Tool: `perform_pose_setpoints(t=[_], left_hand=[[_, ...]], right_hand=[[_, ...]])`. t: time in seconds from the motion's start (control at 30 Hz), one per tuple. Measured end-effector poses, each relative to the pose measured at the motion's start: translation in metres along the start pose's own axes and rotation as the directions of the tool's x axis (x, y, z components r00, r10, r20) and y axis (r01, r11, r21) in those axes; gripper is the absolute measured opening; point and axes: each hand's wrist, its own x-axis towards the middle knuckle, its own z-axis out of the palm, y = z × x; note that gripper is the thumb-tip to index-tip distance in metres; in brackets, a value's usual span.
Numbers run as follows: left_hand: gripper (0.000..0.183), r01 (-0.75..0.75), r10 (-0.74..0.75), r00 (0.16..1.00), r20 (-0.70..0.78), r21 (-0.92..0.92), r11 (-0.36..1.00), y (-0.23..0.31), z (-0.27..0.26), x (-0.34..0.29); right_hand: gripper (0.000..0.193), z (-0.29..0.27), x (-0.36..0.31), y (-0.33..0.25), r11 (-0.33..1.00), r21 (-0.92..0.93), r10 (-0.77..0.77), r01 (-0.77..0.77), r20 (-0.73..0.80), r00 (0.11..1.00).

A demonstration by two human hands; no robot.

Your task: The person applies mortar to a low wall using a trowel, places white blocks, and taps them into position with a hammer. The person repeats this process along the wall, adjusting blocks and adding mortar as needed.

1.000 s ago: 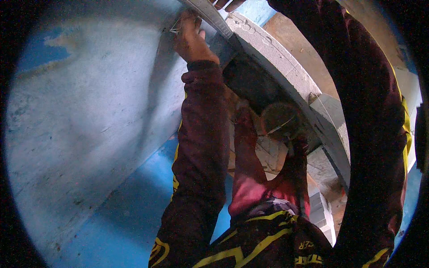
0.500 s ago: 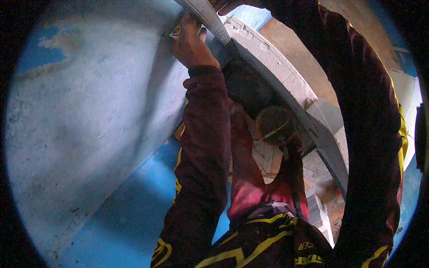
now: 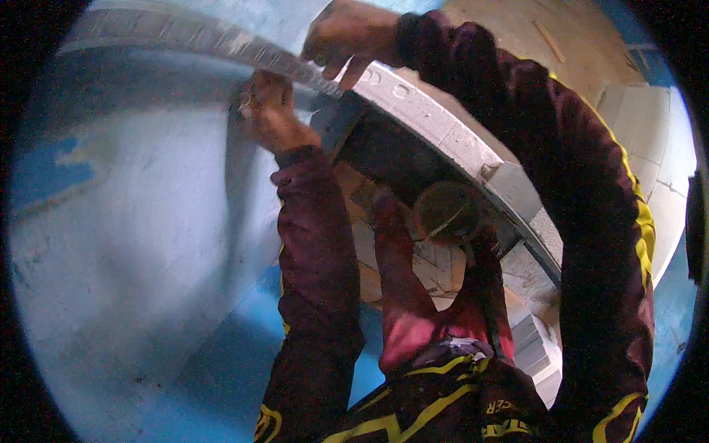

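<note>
A long grey metal strip [image 3: 192, 33] with ridged markings runs from the upper left toward the pale ledge. My right hand [image 3: 351, 35] is closed at the strip's inner end, its fingers bent over the edge. Just below the strip, my left hand [image 3: 272, 111] is up against the pale blue wall [image 3: 155, 214] with its fingers curled in. Whatever those left fingers hold is too small and blurred to make out.
The rough white ledge [image 3: 436, 111] slopes down to the right, with a loose pale chunk [image 3: 509, 184] on it. Below, a round bucket [image 3: 447, 213] with a thin handle stands near my legs. Pale blocks [image 3: 535, 347] lie at lower right.
My right hand has come fully into view at the strip. My left hand has shifted left and down in the picture, and far more of the strip now shows.
</note>
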Motion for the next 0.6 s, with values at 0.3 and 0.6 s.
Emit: perform_pose_setpoints(t=[0.3, 0.6], left_hand=[[0.036, 0.219, -0.27, 0.957, -0.107, -0.347, 0.912, 0.006, -0.067, 0.036], [0.032, 0.252, -0.29, 0.95, -0.113, -0.266, 0.93, 0.009, -0.107, 0.031]], right_hand=[[0.021, 0.101, 0.059, -0.012, 0.991, -0.124, -0.092, 0.059, -0.284, 0.954], [0.029, 0.143, 0.058, -0.014, 0.997, -0.058, -0.078, 0.06, -0.38, 0.922]])
